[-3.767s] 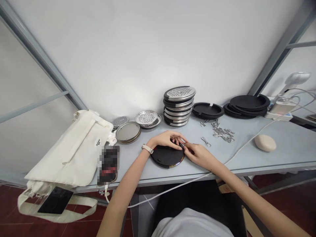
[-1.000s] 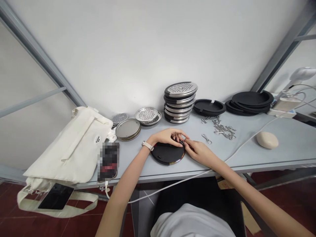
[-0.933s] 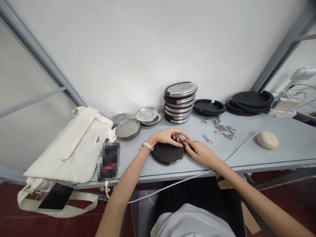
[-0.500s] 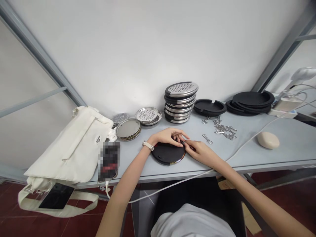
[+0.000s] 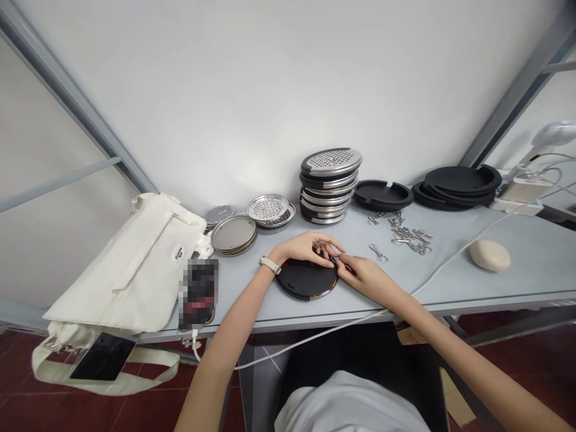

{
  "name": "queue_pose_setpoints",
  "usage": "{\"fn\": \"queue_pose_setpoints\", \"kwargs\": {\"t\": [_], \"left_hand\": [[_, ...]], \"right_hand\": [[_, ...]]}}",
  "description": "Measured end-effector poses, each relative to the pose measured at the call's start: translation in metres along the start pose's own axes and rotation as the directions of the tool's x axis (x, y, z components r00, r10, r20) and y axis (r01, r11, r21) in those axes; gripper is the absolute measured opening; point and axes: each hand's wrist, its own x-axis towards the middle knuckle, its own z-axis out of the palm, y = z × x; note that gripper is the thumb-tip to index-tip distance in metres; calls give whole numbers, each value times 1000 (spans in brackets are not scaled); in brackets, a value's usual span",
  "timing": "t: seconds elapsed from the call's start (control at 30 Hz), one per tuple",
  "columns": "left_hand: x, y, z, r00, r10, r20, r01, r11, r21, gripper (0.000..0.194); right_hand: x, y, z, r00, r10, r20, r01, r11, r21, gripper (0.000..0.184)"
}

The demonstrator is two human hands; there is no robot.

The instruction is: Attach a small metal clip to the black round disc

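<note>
Round black disc [image 5: 306, 282] before the tall perforated-disc stack [image 5: 328, 198].
Matte face, small dark mark, partly glossy, multicoloured edge; left hand [image 5: 310, 246] curls over it, grip unclear; right hand [image 5: 363, 276] pinches a small metallic piece [image 5: 333, 260] at its rim.

A white bag [image 5: 121, 282] lies beside a phone [image 5: 198, 294]; at right sits a cream object [image 5: 490, 255], possibly a mouse.
</note>
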Motion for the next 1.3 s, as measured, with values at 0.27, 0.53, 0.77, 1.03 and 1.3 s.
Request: {"fn": "queue_pose_setpoints", "kwargs": {"t": [0.27, 0.53, 0.77, 1.03, 1.3], "left_hand": [[0, -1, 0, 999, 48, 5, -48, 999, -11, 46], [0, -3, -1, 997, 70, 12, -70, 998, 1, 46], [0, 3, 1, 1000, -8, 2, 8, 1000, -12, 47], [0, 1, 0, 1000, 21, 18, -21, 1000, 14, 45], [1, 0, 0, 1000, 22, 5, -22, 999, 39, 45]], "right_hand": [[0, -2, -2, 1000, 14, 8, -14, 1000, -24, 30], [0, 0, 0, 1000, 12, -3, -13, 999, -30, 30], [-1, -2, -2, 999, 29, -13, -29, 999, -36, 29], [-1, 0, -2, 1000, 16, -1, -16, 999, -43, 31], [0, 3, 0, 999, -45, 13, 46, 996, -75, 30]]}}
